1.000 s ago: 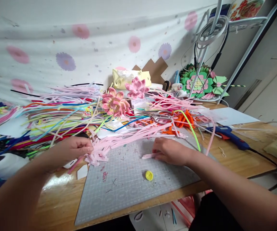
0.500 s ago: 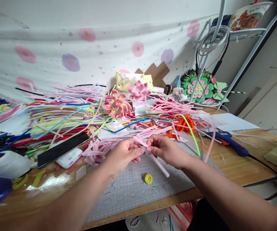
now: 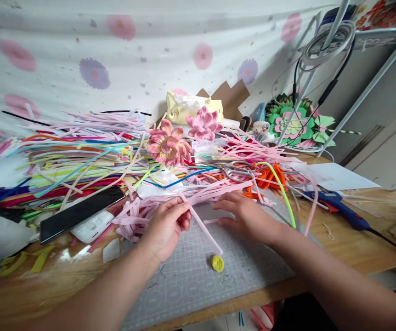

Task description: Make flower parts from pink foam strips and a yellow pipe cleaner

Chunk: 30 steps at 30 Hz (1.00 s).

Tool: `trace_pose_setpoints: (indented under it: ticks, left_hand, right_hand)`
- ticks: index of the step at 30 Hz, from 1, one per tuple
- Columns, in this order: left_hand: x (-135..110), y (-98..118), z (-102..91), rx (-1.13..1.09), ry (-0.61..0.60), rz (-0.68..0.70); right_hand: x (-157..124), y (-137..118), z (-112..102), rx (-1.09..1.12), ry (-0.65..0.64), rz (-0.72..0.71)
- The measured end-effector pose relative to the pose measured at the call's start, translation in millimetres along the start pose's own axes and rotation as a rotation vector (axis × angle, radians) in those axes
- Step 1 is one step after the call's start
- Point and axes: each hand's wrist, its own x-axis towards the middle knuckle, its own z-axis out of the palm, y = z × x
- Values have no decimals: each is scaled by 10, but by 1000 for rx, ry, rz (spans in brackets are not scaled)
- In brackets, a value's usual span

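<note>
My left hand [image 3: 170,225] pinches a pale pink pipe cleaner [image 3: 206,230], which slants down to the right over the cutting mat. Just beyond its lower end sits a small yellow coil [image 3: 217,263]. To the right, my right hand [image 3: 244,212] is apart from that stem, thumb and fingers separated, palm down over the mat. A short pale piece [image 3: 212,221] shows at its thumb tip; whether it touches the thumb I cannot tell. Behind both hands lies a heap of pink pipe cleaners [image 3: 215,191], with bent pink ones [image 3: 132,216] left of my left hand.
The grey cutting mat [image 3: 191,285] covers the table's front. Scissors [image 3: 237,171], two pink flowers [image 3: 170,143] and orange stems [image 3: 272,177] lie behind. A blue glue gun [image 3: 342,209] with its cord is at right; a black phone [image 3: 82,214] is at left.
My right hand has let go of the pink pipe cleaner and moved right, its fingers spreading. My left hand keeps the stem. The view has shifted slightly.
</note>
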Motion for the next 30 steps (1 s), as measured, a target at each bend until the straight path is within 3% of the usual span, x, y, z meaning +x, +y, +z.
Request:
trace_pose_setpoints:
  ticks: [3,5,10,15,24,30]
  left_hand:
    - [-31,-30,18,-113,-51,-39]
    - [-59,-56,32,-132,-104,-25]
    - [-91,-59,28,64,-158,116]
    - [-94,-37,10,307,-191,220]
    - [-52,12,-45,439,-238,251]
    - [-61,14,-34,324,-122,265]
  right_hand:
    - [31,-190,38,130,139,-229]
    - [70,-322,69,250,213,-270]
    - [118,-379,92,503,185,-68]
    - [78,-312,73,484,-34,120]
    - [43,-263,12,480,-190,251]
    - [51,-262,63,877,-36,340]
